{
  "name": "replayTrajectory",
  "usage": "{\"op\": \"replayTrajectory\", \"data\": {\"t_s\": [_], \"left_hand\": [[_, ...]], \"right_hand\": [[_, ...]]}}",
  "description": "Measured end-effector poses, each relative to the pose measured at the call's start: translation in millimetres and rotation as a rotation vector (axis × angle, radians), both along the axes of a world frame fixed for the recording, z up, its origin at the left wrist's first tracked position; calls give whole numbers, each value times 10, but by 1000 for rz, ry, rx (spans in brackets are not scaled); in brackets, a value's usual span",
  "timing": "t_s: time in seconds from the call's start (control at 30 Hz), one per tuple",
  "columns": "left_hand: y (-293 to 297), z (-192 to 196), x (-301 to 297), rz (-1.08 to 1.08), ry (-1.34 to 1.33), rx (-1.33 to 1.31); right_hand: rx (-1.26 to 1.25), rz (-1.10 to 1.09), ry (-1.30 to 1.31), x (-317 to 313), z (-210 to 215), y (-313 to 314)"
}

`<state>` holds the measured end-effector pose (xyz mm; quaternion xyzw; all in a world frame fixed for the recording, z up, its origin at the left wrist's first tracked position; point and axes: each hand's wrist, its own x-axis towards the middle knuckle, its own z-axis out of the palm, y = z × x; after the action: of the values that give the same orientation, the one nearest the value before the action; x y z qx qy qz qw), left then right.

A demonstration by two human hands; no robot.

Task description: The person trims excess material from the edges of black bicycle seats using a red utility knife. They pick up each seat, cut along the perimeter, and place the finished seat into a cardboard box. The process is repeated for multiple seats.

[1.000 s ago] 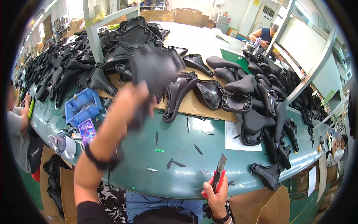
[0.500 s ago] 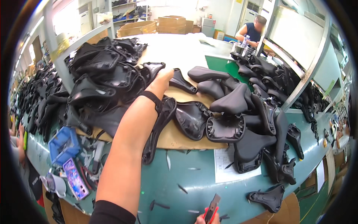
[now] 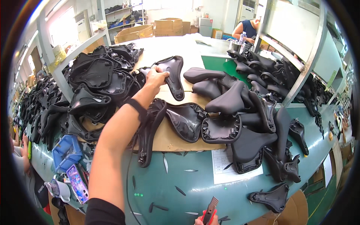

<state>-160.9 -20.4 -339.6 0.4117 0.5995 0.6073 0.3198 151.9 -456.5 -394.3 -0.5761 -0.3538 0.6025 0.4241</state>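
Note:
My left hand (image 3: 156,77) reaches far over the table, its fingers closed on the edge of a black bicycle saddle (image 3: 173,73). That saddle is tilted up with its hollow underside toward me and its narrow nose pointing down. At the lower edge, my right hand (image 3: 205,221) grips a red utility knife (image 3: 210,210), blade end upward; most of this hand is cut off by the picture's edge. Below my left hand lie more saddles: a long one on its side (image 3: 150,131), one with its glossy underside up (image 3: 185,122), and another showing its open rear (image 3: 221,129).
A tall heap of black saddles (image 3: 92,75) stands at the left, and finished-looking ones (image 3: 228,99) pile up at the right. A blue bin (image 3: 66,153), a phone (image 3: 77,183) and a white cup (image 3: 60,190) sit near left. Black trimmings (image 3: 180,191) litter the green table. A co-worker (image 3: 245,30) is at the far right.
My left hand has lifted the saddle off the pile and tipped it up, underside toward me. The right hand still holds the knife low in front, nearly unmoved.

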Motion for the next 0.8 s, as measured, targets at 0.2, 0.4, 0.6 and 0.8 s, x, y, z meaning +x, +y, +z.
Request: {"op": "replayTrajectory", "data": {"t_s": [0.2,0.4,0.6,0.8], "left_hand": [[-1963,752,581,-408,-105,4],[-4166,198,658,-251,-449,-323],[-5318,-258,1037,-373,-741,-425],[-5136,-380,668,-273,624,178]], "right_hand": [[114,48,116,81,-53,15],[316,44,186,37,-255,-31],[344,272,-257,89,-59,-55],[692,476,-777,96,289,-102]]}}
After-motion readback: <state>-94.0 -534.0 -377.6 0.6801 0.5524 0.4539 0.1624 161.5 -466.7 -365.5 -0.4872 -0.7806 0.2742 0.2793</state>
